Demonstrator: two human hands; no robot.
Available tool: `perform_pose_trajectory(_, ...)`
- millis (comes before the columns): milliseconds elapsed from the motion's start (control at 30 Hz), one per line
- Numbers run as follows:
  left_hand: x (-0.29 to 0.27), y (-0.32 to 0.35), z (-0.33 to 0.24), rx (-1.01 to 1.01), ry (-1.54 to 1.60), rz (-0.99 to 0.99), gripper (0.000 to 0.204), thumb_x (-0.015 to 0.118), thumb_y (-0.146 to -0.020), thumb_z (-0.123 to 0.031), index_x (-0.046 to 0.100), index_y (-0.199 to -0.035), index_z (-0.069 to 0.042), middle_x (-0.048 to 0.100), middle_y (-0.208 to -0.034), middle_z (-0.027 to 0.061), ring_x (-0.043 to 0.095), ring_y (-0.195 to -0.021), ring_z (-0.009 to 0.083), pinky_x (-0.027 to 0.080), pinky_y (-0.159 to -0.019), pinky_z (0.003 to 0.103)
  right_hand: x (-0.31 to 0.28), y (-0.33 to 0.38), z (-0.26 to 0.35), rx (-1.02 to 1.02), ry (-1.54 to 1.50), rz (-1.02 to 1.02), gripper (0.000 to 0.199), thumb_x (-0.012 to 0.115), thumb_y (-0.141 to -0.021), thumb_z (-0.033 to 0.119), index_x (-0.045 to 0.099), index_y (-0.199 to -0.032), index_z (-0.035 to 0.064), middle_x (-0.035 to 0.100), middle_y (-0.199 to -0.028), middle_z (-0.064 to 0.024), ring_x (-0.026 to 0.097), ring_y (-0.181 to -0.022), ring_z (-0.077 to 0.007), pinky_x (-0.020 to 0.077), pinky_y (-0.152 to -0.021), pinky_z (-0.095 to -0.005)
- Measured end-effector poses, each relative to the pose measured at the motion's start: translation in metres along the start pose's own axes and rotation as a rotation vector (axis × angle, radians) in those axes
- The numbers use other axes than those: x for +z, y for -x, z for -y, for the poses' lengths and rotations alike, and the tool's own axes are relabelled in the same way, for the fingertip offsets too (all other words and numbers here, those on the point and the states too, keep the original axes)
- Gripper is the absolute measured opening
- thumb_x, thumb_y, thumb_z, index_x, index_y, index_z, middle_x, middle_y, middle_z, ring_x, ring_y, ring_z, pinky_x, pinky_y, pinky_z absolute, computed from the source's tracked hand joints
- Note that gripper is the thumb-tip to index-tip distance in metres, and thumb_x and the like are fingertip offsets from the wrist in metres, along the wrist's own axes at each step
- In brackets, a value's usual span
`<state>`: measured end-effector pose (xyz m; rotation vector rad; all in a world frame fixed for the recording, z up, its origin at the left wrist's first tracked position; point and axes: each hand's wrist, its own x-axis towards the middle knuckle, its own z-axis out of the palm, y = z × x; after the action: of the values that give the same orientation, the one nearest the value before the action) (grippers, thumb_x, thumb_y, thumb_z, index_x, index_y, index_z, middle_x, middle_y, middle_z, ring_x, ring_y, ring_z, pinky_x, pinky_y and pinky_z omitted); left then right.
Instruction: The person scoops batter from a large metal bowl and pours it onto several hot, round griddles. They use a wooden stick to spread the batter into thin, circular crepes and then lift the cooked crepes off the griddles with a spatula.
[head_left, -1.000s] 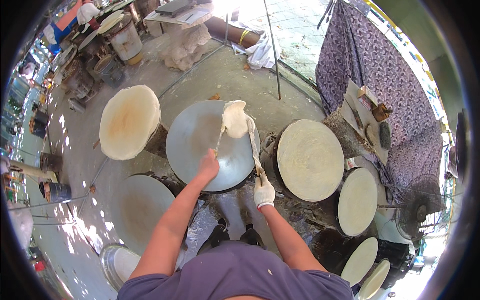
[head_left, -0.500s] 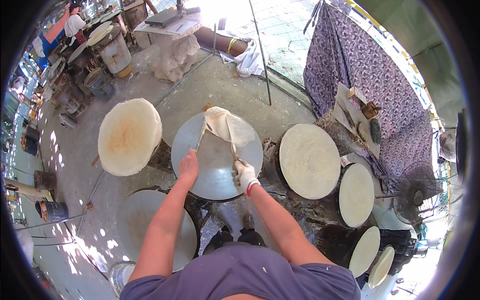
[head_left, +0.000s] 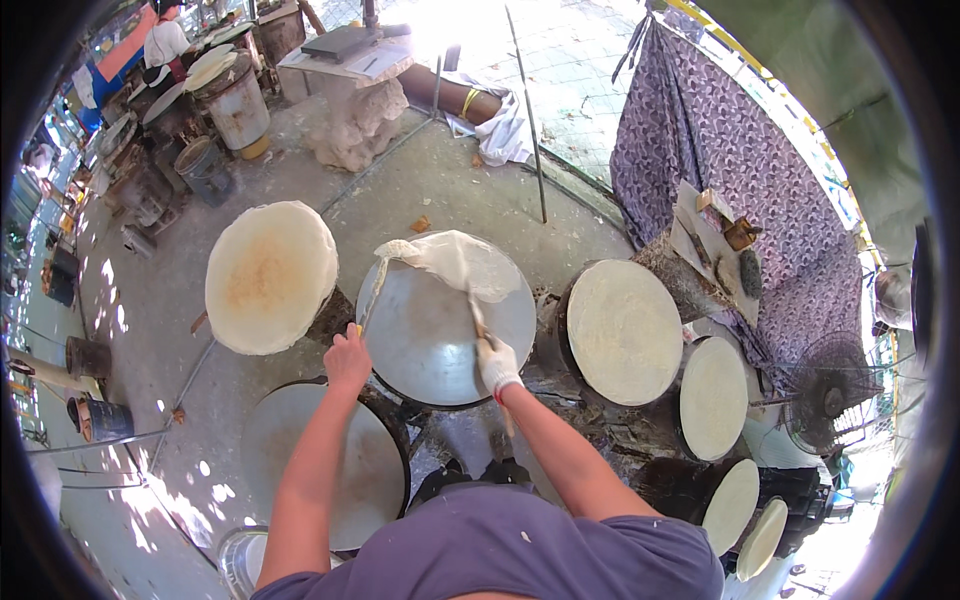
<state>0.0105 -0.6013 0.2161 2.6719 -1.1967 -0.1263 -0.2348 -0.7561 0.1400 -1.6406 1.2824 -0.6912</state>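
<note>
My bare left hand (head_left: pixel 347 360) is closed round the near end of a thin stick (head_left: pixel 375 290) coated in pale batter. My right hand (head_left: pixel 497 367), in a white glove, grips a wooden-handled tool (head_left: pixel 480 318); its handle sticks out below the fist. Both tools slant away over a round grey griddle (head_left: pixel 425 340) in front of me. Across the griddle's far edge lies a wet, pale sheet of batter (head_left: pixel 450 260), thin on the right and bunched on the left. The tools' far ends meet this batter, which hides their tips.
To the left stands a griddle covered by a browned pancake (head_left: pixel 270 275). A bare griddle (head_left: pixel 330 460) is at lower left. Pale pancakes (head_left: pixel 622 330) cover several griddles on the right. A fan (head_left: pixel 830 390) stands beyond them. A person (head_left: pixel 165 45) is at far left.
My left hand and its stick have moved left and a little nearer to me. The bunched batter has shifted left along the far edge. My right hand has moved slightly right.
</note>
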Motion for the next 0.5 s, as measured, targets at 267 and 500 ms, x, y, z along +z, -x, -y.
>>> perform_pose_trajectory(267,-0.026,0.061,0.048,0.014,-0.027,-0.077,0.052,0.058,-0.078,-0.007,0.052,-0.128,-0.020,0.050,-0.087,0.0129,0.059,-0.077,0.0319,0.048,-0.063,0.043,-0.036,-0.012,0.026,0.346,-0.559,-0.045,0.034,0.059,-0.086,0.022,0.063,-0.115,0.0029,0.062,-0.074,-0.0009,0.048,-0.052,-0.0075,0.0380,-0.046,-0.0229)
perform_pose_trajectory(500,-0.063,0.117,0.036,-0.004,0.113,-0.043,0.048,0.057,-0.076,-0.006,0.056,-0.123,-0.014,0.050,-0.085,0.0132,0.057,-0.076,0.0320,0.048,-0.065,0.043,-0.046,-0.021,0.106,0.458,-0.194,0.598,0.032,0.057,-0.087,0.018,0.062,-0.113,0.0007,0.060,-0.076,-0.0012,0.053,-0.063,-0.0087,0.0408,-0.055,-0.0218)
